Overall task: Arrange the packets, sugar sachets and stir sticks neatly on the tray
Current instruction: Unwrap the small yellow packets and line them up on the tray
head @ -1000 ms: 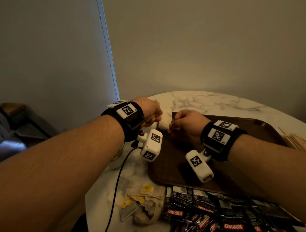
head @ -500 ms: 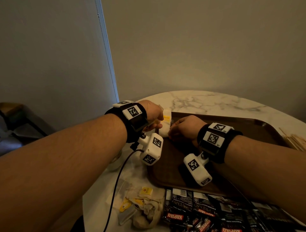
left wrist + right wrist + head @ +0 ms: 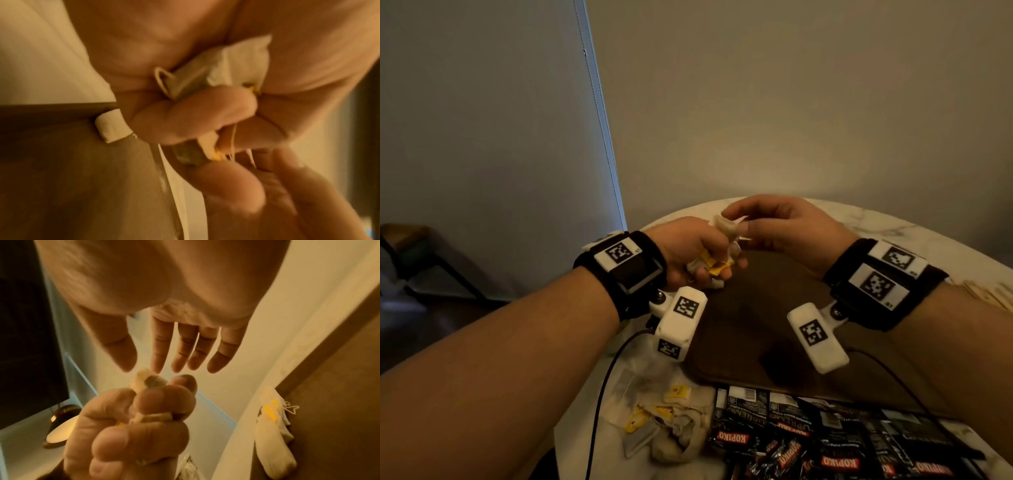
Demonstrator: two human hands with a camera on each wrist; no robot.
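My left hand (image 3: 698, 253) grips a bunch of white sachets (image 3: 714, 265) with yellow tags, held above the far left corner of the brown tray (image 3: 756, 308). In the left wrist view the sachets (image 3: 226, 68) are crumpled in the palm. My right hand (image 3: 736, 219) hovers beside it, fingers straight. In the right wrist view its thumb and forefinger tips (image 3: 158, 369) sit on either side of the top sachet (image 3: 148, 381) sticking out of the left fist (image 3: 133, 426). Two or three sachets (image 3: 271, 443) lie in a row along the tray's left edge.
A loose heap of sachets (image 3: 671, 421) lies on the marble table (image 3: 893, 226) near me, left of the tray. Black Kopiko packets (image 3: 808, 428) are scattered along the near edge. Wooden stir sticks (image 3: 986, 294) lie at the right. A black cable (image 3: 602, 394) hangs from the left wrist.
Both hands have risen off the tray's far left corner. The left hand has lifted its bunch of sachets, and the right hand has gone from a fist to straight fingers at the bunch's top.
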